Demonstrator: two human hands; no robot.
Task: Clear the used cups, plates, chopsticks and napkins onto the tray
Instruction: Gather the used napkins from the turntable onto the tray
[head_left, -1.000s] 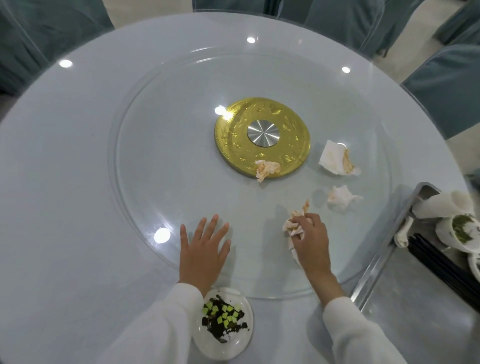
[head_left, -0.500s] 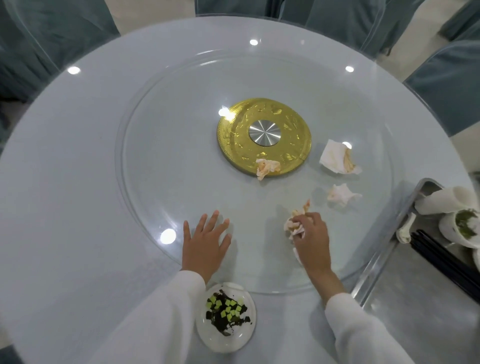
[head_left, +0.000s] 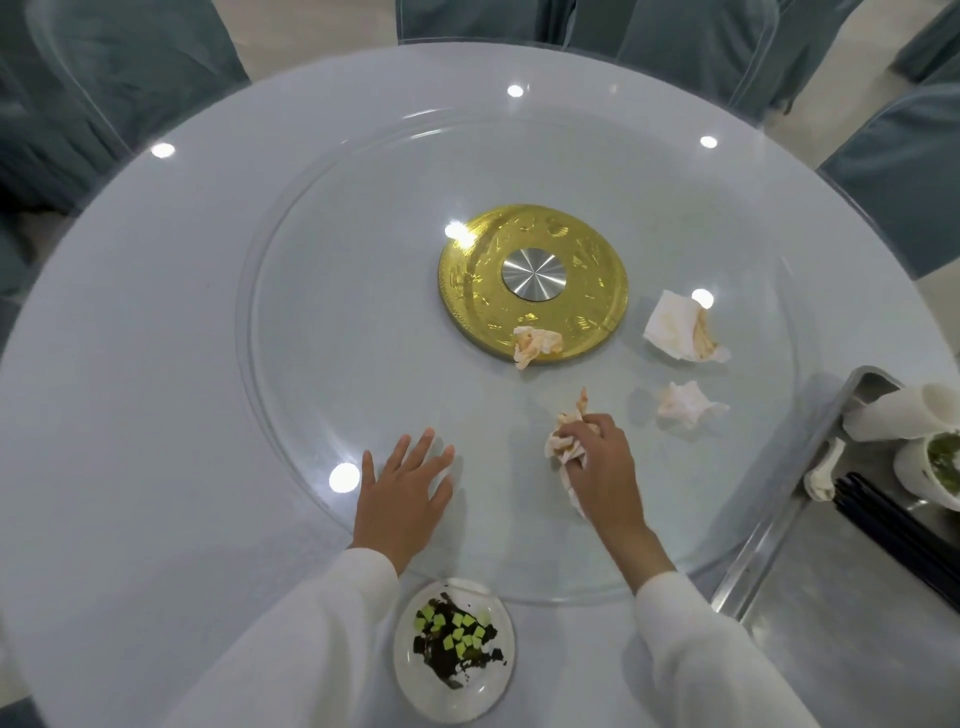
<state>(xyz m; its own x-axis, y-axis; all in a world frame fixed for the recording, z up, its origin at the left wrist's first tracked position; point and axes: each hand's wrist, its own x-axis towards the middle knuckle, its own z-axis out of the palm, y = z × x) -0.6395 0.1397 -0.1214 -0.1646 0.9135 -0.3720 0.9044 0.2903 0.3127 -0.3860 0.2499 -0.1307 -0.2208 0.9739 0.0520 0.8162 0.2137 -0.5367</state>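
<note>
Meanwhile, little has shifted over the last second: the right hand (head_left: 597, 457) stays curled around the crumpled napkin (head_left: 563, 439) on the glass turntable (head_left: 322, 322), not yet lifted, and the left hand (head_left: 402, 491) still lies flat near the rim, fingers spread. Judgement: the grab is secured, carry to the tray (head_left: 779, 525) at right comes next. Three more napkins (head_left: 680, 327) lie further out; the used plate (head_left: 454, 657) sits at the near table edge.
</note>
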